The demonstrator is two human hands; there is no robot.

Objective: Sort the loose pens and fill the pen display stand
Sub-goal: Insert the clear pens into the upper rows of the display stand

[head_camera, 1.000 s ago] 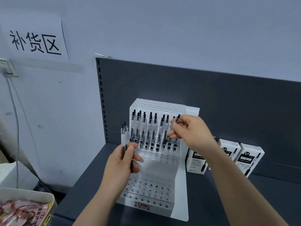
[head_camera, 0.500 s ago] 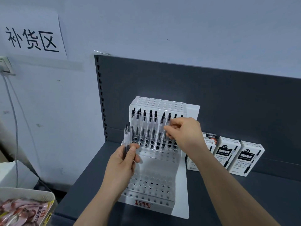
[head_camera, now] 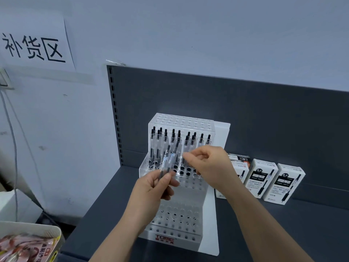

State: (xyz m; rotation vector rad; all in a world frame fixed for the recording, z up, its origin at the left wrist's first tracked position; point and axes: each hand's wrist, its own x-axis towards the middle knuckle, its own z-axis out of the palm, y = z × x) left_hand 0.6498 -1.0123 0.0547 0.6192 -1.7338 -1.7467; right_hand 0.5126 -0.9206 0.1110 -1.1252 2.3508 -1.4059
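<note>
A clear stepped pen display stand [head_camera: 180,216] marked TOME sits on the dark shelf. Several clear pens with black tops [head_camera: 173,138] stand in its upper tier, while the lower tiers show bare holes. My left hand [head_camera: 151,190] grips a small bundle of clear pens [head_camera: 170,159], tilted up and to the right in front of the stand. My right hand [head_camera: 209,165] hovers just right of the bundle. Its thumb and forefinger are pinched together, and no pen shows between them.
White pen boxes [head_camera: 261,178] stand in a row right of the stand, against the dark back panel [head_camera: 245,114]. A basket [head_camera: 30,229] with pink packets sits low at the left. A paper sign [head_camera: 34,48] and a cable hang on the wall.
My right hand let go of the pen it set into the upper tier and came down toward the bundle. My left hand tilted the bundle rightward and moved it toward the middle.
</note>
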